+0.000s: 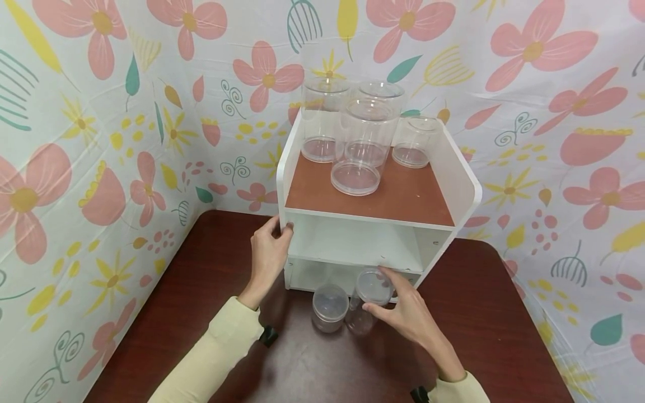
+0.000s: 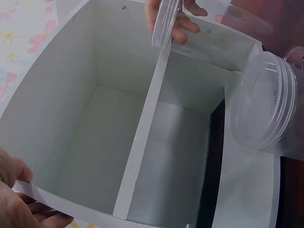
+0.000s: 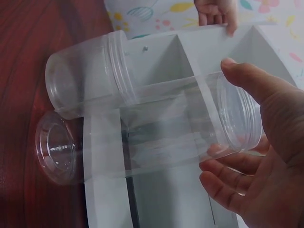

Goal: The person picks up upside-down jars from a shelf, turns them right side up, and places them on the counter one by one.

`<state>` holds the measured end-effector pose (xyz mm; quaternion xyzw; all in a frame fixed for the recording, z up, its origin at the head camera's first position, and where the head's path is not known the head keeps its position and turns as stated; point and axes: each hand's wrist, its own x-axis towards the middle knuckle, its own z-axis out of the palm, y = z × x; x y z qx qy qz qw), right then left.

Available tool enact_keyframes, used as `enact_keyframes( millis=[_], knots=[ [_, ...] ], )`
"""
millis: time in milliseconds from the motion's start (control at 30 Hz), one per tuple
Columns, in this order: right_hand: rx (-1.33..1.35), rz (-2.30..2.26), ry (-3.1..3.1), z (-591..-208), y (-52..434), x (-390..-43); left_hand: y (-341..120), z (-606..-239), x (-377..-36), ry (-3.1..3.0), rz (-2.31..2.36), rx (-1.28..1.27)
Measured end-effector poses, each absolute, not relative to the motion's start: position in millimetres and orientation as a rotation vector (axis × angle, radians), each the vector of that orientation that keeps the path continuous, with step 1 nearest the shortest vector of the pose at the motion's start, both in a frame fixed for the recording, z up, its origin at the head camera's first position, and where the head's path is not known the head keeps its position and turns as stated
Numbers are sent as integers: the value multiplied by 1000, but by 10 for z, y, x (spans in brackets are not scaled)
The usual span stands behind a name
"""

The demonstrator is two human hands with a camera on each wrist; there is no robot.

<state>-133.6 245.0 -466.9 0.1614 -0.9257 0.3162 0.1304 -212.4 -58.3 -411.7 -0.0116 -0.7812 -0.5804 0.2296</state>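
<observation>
- The right hand (image 1: 410, 316) is wrapped around the lidded top end of a tall clear plastic jar (image 1: 367, 302): thumb on one side, fingers curled round the other. The jar stands on the dark red desk (image 1: 211, 268), right in front of the bottom opening of the white shelf unit (image 1: 453, 184).
- The left hand (image 1: 269, 254) grips the front left edge of the shelf unit, thumb in front and fingers tucked round the panel, so it looks like it's steadying the thing.
- A shorter clear jar (image 1: 330, 307) sits on the desk just beside the tall one, to its left; from the right wrist view they look to be touching, or very close to it.
- Up on the brown top shelf (image 1: 403, 196) are four more clear jars (image 1: 359, 146) bunched toward the back.
- The middle and bottom compartments look bare white inside, as far as I can see.
- Handling, my guess: the tall jar looks empty, so super light, with thin, stiff, smooth walls. Probably a bit slippery and easy to tip since it's tall and narrow. Squeezing the middle hard might flex it, so the ribbed lid band where the hand already is seems the best place to hold it.
- Floral sheet (image 1: 75, 140) all around as backdrop.
</observation>
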Motion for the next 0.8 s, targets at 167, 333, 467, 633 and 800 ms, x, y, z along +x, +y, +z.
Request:
enact_keyframes(
  millis=[167,333,467,633,800],
  knots=[
    [473,935,-2685,-4664,2450,-1324,-581,-4118,-2132,-2147,-1583,-37],
    [456,941,-2624,-4623,2479,-1298,-584,-4123,-2123,-2146,-1587,-42],
    [443,962,-2541,-4506,2530,-1278,-589,-4126,-2118,-2142,-1588,-50],
    [466,1043,-2421,-4253,2594,-1236,-591,-4126,-2120,-2137,-1575,-64],
    [475,1201,-2294,-3949,2603,-1206,-591,-4120,-2121,-2143,-1564,-72]
  ],
)
